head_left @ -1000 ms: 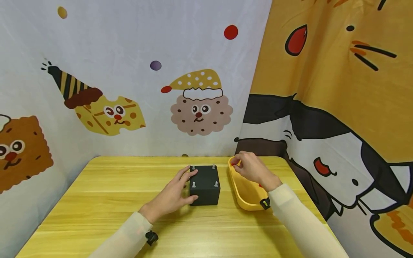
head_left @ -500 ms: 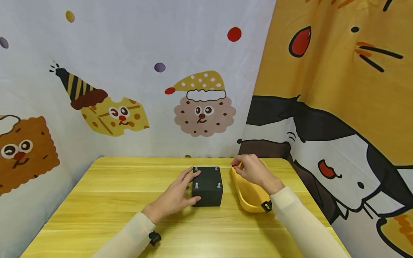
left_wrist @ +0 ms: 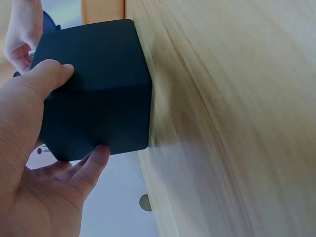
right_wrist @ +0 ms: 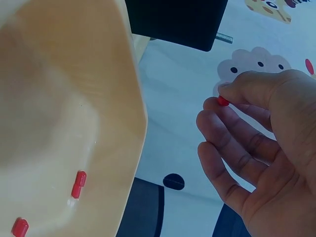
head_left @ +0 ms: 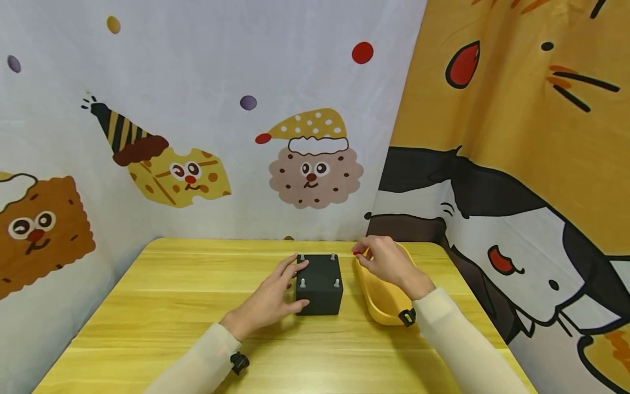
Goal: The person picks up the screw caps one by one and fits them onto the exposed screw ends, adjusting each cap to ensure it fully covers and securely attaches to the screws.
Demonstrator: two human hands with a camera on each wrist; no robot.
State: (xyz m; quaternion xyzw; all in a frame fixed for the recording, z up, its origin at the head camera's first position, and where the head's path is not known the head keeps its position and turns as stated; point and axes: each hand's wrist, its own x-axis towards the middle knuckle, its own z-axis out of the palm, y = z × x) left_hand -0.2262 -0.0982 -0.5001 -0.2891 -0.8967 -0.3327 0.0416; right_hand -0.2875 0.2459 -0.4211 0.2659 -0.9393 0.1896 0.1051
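Observation:
A black box (head_left: pixel 319 284) stands on the table with several metal bolts (head_left: pixel 337 283) sticking up from its top. My left hand (head_left: pixel 268 302) holds the box by its left side, thumb on the near face and fingers at the far side, as the left wrist view shows. Over the far left rim of a yellow tray (head_left: pixel 372 306), my right hand (head_left: pixel 386 260) pinches a small red cap (right_wrist: pixel 223 101) between thumb and index finger. Similar red pieces (right_wrist: pixel 79 184) lie on the tray floor in the right wrist view. Most of the cap is hidden by the fingertips.
The tray stands to the right of the box, a short gap between them. Behind the wood-grain table (head_left: pixel 197 284) hangs a printed cloth (head_left: pixel 206 71); another cloth, yellow and black (head_left: pixel 492 180), hangs along the right side.
The head view has turned slightly left, shifting the scene to the right. My right hand still pinches the red cap and has barely moved; my left hand stays on the box.

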